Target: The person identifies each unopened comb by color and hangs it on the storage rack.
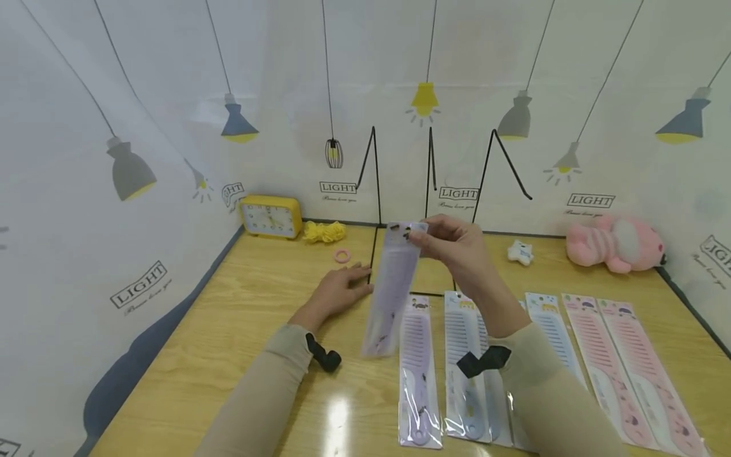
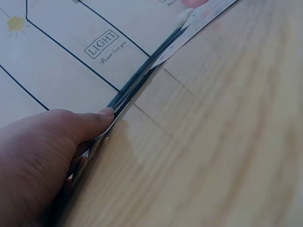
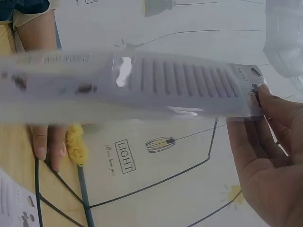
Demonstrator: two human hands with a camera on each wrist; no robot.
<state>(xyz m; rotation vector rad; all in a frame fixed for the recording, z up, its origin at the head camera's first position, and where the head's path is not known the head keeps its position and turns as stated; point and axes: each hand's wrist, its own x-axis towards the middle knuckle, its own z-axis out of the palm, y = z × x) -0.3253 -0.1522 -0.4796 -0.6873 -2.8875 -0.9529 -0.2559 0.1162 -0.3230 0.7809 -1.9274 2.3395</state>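
Note:
In the head view my right hand [image 1: 457, 244] pinches the top end of a packaged purple comb [image 1: 391, 285] between thumb and fingers. The pack hangs down at a slant above the table. My right wrist view shows the same comb [image 3: 184, 80] in its clear sleeve, with the right hand [image 3: 270, 151] at its header card. Down on the wooden table lies my left hand [image 1: 339, 292], fingers stretched out close to the base of a black wire rack [image 1: 374, 251]. Below the held pack another packaged purple comb [image 1: 419, 381] lies flat.
Packaged blue combs [image 1: 465, 362] and pink combs [image 1: 611, 368] lie in a row at right. Along the back stand a yellow clock [image 1: 270, 216], yellow yarn [image 1: 324, 231], a white star [image 1: 520, 252] and a pink plush toy [image 1: 617, 244]. A pink ring [image 1: 341, 256] lies near the left hand.

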